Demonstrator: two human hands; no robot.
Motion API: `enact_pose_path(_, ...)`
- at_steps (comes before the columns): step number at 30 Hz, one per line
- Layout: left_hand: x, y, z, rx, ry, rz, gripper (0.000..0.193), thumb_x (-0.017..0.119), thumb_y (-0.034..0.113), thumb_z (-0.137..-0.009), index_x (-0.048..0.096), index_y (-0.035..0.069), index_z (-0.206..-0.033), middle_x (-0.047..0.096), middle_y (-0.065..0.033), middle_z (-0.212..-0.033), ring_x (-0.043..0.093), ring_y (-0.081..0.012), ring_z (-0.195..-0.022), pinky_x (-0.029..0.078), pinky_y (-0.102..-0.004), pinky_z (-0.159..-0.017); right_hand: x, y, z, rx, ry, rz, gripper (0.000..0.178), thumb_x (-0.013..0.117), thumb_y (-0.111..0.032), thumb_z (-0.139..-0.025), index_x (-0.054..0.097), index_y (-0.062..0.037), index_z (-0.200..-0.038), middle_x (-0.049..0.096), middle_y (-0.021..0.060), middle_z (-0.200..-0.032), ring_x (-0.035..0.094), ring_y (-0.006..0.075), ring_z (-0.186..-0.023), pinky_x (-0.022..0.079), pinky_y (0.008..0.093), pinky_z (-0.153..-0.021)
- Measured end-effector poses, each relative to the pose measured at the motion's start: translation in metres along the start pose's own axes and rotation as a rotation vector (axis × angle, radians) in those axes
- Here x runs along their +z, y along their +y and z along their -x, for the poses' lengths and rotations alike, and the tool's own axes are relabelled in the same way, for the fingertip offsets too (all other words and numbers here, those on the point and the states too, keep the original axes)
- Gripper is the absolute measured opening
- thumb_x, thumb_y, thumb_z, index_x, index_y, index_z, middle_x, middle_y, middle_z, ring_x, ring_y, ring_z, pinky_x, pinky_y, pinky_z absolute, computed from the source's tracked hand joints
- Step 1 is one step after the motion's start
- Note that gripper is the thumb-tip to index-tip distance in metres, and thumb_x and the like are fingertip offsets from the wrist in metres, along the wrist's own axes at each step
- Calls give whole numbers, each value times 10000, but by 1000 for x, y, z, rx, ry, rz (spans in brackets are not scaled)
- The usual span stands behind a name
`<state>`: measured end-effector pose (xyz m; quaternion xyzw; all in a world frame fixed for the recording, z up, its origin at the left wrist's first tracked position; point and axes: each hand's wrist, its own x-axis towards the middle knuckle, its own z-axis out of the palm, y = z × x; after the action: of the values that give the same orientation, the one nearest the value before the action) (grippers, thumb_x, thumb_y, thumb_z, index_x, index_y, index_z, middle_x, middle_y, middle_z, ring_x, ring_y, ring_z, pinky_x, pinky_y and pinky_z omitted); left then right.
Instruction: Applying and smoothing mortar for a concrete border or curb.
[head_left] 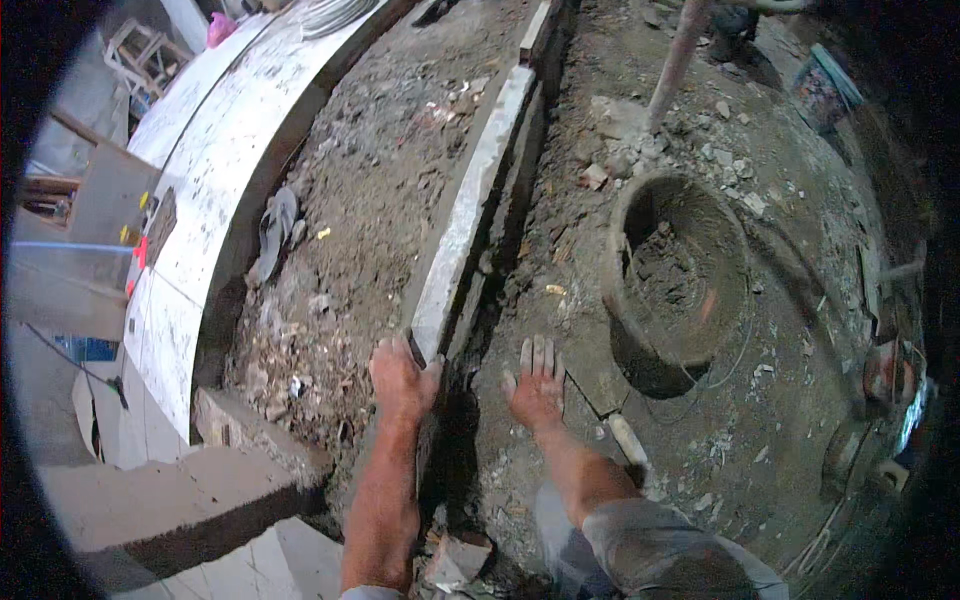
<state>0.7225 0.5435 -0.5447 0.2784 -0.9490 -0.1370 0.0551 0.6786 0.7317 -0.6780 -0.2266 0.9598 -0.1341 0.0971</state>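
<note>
A long, narrow grey slab [470,215], pale on top, runs from the far middle toward me along a dark trench. My left hand [402,382] is closed on its near end, fingers along the left side and thumb to the right. My right hand [537,385] lies flat on the dirt to the right of the trench, fingers stretched, holding nothing. Beside it is what looks like a trowel, with a flat muddy blade [592,372] and a pale handle [628,440]. A round, mud-coated tub [615,255] with some wet mix inside stands farther right.
White sheet-covered flooring [240,120] curves along the left above a dirt strip, with a sandal [278,225] at its edge. A concrete ledge [170,490] is at lower left. A broken brick [458,560] sits near me. A pole [678,65] and a bucket [828,88] stand far right.
</note>
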Motion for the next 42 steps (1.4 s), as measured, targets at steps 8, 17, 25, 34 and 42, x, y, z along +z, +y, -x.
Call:
enact_pose_path(8,-10,-34,49,23,-1,19,568,729,266,-597,500,23,-1057,486,-162,-838,481,-350,-807,384,-429,-686,19,-5,-1,-16,94,81,668,396,-446,-869,214,-43,-1370,183,137,-1433,151,297,-1323,142,461,-1048)
enact_pose_path(17,-23,-45,102,-22,-3,106,599,686,180,-607,452,38,-1139,459,-155,-906,446,-330,-853,356,-413,-740,24,0,-1,-34,116,145,662,355,-435,-890,162,-35,-1380,150,150,-1440,127,303,-1327,115,459,-1057)
enact_pose_path(25,-29,-72,152,-121,-46,10,635,663,214,-628,419,34,-1186,442,-186,-954,433,-358,-908,357,-438,-795,35,-3,3,-94,176,245,615,345,-399,-902,175,-52,-1380,161,158,-1433,131,314,-1325,159,483,-1037)
enact_pose_path(34,-43,-89,212,-157,-47,20,594,642,190,-632,423,33,-1162,452,-159,-914,447,-329,-885,366,-420,-759,39,-3,9,-149,279,341,609,354,-438,-904,224,-59,-1362,249,161,-1398,241,322,-1284,272,503,-981)
enact_pose_path(42,-53,-117,267,-207,-69,15,604,648,160,-627,424,56,-1179,468,-159,-934,448,-337,-904,361,-421,-784,47,1,4,-146,309,362,597,337,-444,-904,237,-75,-1362,254,120,-1405,237,299,-1290,290,487,-981)
